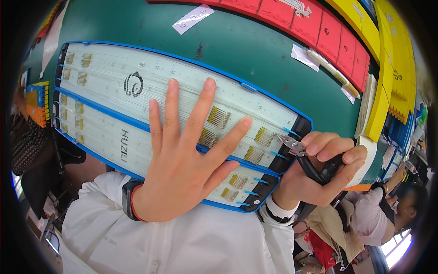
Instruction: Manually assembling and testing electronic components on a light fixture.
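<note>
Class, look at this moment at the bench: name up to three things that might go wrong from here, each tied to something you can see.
1. The cutters in the right hand point their tips at the upper tray edge; a slip might nick the small gold parts.
2. The left hand lies flat across both trays, so it may press or shift the gold rows under its fingers.
3. The lower tray overhangs the green table towards the person, so it might tip.

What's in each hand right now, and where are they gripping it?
The right hand holds small cutting pliers by their black handles, jaws pointing at the board's right end. The left hand holds nothing; it lies flat, fingers spread, on the white blue-edged boards.
</note>
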Motion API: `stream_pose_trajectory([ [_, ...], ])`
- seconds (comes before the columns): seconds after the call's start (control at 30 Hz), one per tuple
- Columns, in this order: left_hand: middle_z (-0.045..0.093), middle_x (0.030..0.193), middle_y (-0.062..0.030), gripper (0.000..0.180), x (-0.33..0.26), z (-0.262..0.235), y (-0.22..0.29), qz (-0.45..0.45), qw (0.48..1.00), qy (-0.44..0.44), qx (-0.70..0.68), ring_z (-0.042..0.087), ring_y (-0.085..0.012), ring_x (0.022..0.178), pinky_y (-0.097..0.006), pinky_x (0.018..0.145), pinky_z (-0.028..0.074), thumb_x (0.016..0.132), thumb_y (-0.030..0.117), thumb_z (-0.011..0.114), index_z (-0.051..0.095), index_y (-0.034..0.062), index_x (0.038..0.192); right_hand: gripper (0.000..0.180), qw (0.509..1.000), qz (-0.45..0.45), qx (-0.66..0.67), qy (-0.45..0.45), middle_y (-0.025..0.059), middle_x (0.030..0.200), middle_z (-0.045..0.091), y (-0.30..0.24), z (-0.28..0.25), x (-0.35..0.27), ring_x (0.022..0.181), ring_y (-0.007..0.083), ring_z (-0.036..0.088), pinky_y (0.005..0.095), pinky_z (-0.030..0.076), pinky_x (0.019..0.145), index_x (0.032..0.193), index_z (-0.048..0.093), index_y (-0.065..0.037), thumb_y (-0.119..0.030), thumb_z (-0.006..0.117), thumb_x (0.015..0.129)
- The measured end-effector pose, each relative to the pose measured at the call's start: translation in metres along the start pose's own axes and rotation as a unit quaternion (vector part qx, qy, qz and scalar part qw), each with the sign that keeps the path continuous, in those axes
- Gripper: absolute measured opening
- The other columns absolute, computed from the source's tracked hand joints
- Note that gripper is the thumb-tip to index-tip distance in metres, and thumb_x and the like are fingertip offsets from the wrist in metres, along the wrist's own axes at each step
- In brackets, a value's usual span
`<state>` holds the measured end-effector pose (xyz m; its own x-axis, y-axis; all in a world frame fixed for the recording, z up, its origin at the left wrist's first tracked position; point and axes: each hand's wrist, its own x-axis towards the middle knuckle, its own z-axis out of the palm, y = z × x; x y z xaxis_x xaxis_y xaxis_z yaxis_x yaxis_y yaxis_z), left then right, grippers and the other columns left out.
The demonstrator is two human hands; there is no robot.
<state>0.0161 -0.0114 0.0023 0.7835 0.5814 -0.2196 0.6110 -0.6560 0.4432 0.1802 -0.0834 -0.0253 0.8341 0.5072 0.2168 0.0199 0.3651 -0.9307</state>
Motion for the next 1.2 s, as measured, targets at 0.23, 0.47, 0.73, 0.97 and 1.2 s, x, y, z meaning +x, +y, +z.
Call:
stream_pose_trajectory([
  [0.23, 0.017, 0.15, -0.0248, 0.053, 0.0009, 0.0006, 0.0001, -0.003, 1.0, 0.003, -0.018, 0.011, -0.0556, 0.134, -0.07, 0.1, 0.011, 0.08, 0.026, 0.064, 0.053, 0.0271, 0.132, 0.024, 1.0, -0.014, -0.016, -0.02, 0.01, 0.064, 0.043, 0.0009, -0.0003, 0.0009, 0.05, 0.021, 0.05, 0.0322, 0.047, 0.049, 0.088, 0.03, -0.009, -0.028, 0.023, 0.102],
  [0.47, 0.016, 0.15, -0.0247, 0.051, 0.0017, 0.0017, 0.002, 0.001, 1.0, -0.007, 0.011, 0.011, -0.0564, 0.133, -0.072, 0.098, 0.011, 0.081, 0.027, 0.061, 0.053, 0.0277, 0.132, 0.025, 0.999, -0.016, -0.024, -0.028, 0.0109, 0.066, 0.044, 0.0022, 0.0005, 0.0004, 0.05, 0.0208, 0.05, 0.0311, 0.047, 0.05, 0.088, 0.03, -0.008, -0.029, 0.024, 0.102],
  [0.73, 0.016, 0.151, -0.0242, 0.051, 0.003, -0.0005, 0.0029, 0.005, 1.0, -0.013, 0.015, 0.011, -0.057, 0.133, -0.072, 0.097, 0.011, 0.082, 0.026, 0.06, 0.052, 0.0277, 0.133, 0.025, 0.998, -0.017, -0.026, -0.045, 0.011, 0.066, 0.044, 0.0001, -0.002, 0.002, 0.051, 0.0209, 0.05, 0.0313, 0.047, 0.05, 0.088, 0.03, -0.009, -0.029, 0.024, 0.102],
  [0.97, 0.014, 0.151, -0.0255, 0.052, 0.0024, 0.0008, 0.0022, 0.005, 1.0, -0.013, 0.022, 0.009, -0.0573, 0.133, -0.073, 0.097, 0.009, 0.081, 0.025, 0.06, 0.052, 0.0271, 0.133, 0.026, 0.999, 0.003, -0.008, -0.045, 0.0111, 0.067, 0.045, 0.0013, -0.0028, 0.0008, 0.053, 0.0222, 0.051, 0.0339, 0.048, 0.053, 0.09, 0.03, -0.009, -0.031, 0.023, 0.102],
  [1.2, 0.009, 0.15, -0.0286, 0.053, 0.0019, 0.0007, 0.0048, 0.002, 1.0, -0.011, 0.022, 0.006, -0.057, 0.134, -0.073, 0.098, 0.005, 0.082, 0.025, 0.061, 0.051, 0.0279, 0.133, 0.025, 0.997, -0.007, 0.073, -0.018, 0.0102, 0.068, 0.046, -0.0007, -0.0041, -0.0008, 0.056, 0.0229, 0.053, 0.0341, 0.049, 0.055, 0.09, 0.031, -0.01, -0.031, 0.023, 0.102],
])
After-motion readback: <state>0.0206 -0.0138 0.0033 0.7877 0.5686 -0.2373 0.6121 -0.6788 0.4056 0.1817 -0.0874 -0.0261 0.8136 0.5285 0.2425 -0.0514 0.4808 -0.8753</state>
